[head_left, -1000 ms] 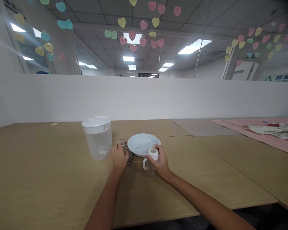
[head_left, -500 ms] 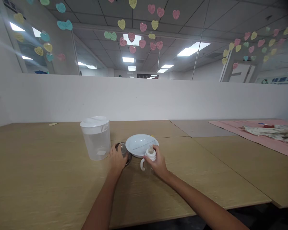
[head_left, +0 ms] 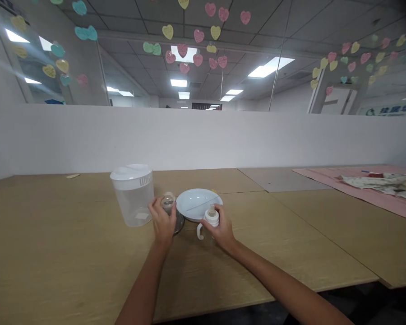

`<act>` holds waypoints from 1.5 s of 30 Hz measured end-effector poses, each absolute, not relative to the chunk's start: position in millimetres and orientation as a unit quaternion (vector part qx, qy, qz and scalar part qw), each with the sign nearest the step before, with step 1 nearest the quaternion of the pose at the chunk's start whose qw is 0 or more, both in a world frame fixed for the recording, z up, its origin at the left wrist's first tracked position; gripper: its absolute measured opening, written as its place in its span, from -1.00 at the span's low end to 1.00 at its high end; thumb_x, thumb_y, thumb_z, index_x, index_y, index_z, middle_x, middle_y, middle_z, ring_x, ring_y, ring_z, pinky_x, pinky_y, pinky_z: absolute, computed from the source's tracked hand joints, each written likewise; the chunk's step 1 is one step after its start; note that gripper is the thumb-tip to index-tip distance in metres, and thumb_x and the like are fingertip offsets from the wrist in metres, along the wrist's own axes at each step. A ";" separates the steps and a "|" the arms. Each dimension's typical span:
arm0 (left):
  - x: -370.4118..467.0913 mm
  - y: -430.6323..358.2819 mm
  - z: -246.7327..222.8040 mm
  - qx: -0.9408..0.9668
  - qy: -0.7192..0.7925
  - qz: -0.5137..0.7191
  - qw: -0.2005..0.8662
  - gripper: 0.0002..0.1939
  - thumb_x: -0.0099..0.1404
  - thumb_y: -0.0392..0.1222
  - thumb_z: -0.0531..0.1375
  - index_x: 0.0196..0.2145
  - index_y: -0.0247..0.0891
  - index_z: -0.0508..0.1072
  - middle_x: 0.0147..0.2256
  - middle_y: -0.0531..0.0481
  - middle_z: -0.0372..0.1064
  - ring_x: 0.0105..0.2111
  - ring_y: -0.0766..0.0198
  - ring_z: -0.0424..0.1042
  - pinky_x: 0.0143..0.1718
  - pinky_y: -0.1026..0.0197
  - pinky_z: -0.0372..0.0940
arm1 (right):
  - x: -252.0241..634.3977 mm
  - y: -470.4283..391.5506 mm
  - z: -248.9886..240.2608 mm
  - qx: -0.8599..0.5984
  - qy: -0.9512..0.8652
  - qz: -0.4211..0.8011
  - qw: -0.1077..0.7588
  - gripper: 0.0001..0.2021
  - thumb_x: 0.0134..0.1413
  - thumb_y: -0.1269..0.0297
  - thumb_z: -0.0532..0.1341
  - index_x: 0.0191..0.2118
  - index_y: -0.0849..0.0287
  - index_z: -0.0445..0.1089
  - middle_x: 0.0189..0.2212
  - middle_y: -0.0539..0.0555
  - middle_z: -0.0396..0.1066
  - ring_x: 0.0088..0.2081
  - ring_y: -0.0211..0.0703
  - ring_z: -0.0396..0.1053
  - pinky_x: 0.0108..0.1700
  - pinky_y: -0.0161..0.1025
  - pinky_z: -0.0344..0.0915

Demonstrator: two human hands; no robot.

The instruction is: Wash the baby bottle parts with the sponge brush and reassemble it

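Note:
My left hand (head_left: 161, 222) pinches a clear, rounded cap (head_left: 168, 200) between thumb and fingers, above a dark see-through bowl (head_left: 179, 224) on the table. Most of that bowl is hidden by the hand. Around the neck of a baby bottle (head_left: 211, 218) with a white collar, a pale teat and a white side handle (head_left: 199, 232), my right hand (head_left: 226, 231) is closed. The bottle is upright; its clear lower body is hard to make out. Just behind both hands lies a white bowl (head_left: 195, 197) with a thin line across its inside.
A translucent plastic bucket (head_left: 135, 203) with a white slotted rim stands left of my left hand. The wooden table (head_left: 71, 253) has seams at the right. A pink cloth (head_left: 325, 175) with patterned fabric (head_left: 368, 183) lies far right. A white wall (head_left: 196, 140) runs behind.
My left hand has risen out of the dark bowl with the clear cap in its fingers. My right hand still holds the bottle in the same place.

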State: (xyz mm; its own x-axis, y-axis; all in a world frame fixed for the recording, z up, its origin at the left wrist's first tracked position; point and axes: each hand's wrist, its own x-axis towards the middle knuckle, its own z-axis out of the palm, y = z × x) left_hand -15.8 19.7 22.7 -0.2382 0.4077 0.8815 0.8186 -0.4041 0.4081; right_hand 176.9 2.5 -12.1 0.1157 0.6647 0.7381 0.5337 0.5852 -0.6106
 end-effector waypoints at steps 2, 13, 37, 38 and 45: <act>-7.6 13.5 25.1 -0.608 -0.429 -0.641 0.188 -0.57 0.22 -0.11 0.13 -0.01 -0.33 0.15 -0.07 -0.27 0.21 0.02 0.07 0.24 -0.03 0.03 0.25 | 176.3 2.2 -12.9 -0.454 -0.657 0.055 0.600 -0.46 -0.15 0.01 0.28 -0.07 0.17 0.18 -0.18 0.13 0.34 -0.15 -0.04 0.32 -0.10 -0.09 0.28; 39.5 -4.2 4.7 -0.802 -0.248 -0.538 0.076 -0.61 0.31 -0.19 0.01 0.08 -0.24 0.13 0.11 -0.27 0.17 0.11 0.10 0.21 -0.07 0.11 0.33 | 174.9 -1.3 -9.0 -0.427 -0.676 0.059 0.598 -0.46 -0.13 0.07 0.24 -0.01 0.17 0.19 -0.14 0.16 0.36 -0.14 0.01 0.35 -0.12 -0.08 0.32; 48.0 -16.8 10.3 -0.801 -0.325 -0.500 0.060 -0.49 0.28 -0.21 -0.02 0.19 -0.23 0.06 0.06 -0.15 0.27 0.07 0.16 0.24 0.15 -0.08 0.06 | 180.5 -2.1 -10.6 -0.443 -0.681 0.020 0.582 -0.32 -0.09 0.06 0.22 0.15 0.20 0.06 -0.08 0.22 0.39 -0.12 0.03 0.40 -0.13 -0.08 0.36; 48.7 -17.1 10.6 -0.802 -0.320 -0.502 0.053 -0.49 0.29 -0.22 -0.02 0.19 -0.22 0.05 0.07 -0.14 0.26 0.06 0.17 0.24 0.15 -0.06 0.07 | 180.6 -2.1 -10.8 -0.444 -0.678 0.028 0.585 -0.31 -0.10 0.06 0.23 0.15 0.22 0.06 -0.10 0.23 0.40 -0.14 0.02 0.41 -0.16 -0.09 0.37; 52.8 -21.6 15.8 -0.790 -0.327 -0.517 -0.038 -0.55 0.28 -0.22 -0.01 0.14 -0.19 0.16 -0.27 -0.06 0.34 -0.28 0.25 0.31 -0.15 0.14 0.26 | 181.3 0.5 -13.6 -0.444 -0.668 0.046 0.596 -0.29 -0.12 0.00 0.24 0.11 0.27 0.06 -0.22 0.24 0.44 -0.29 -0.01 0.45 -0.32 -0.13 0.39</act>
State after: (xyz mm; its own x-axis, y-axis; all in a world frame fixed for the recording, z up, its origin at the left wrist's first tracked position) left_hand 52.8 -21.6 15.8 0.2510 0.5564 0.7921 0.4770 -0.7831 0.3989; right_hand 181.3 0.5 -13.6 0.1042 0.6473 0.7550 0.5382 0.6017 -0.5901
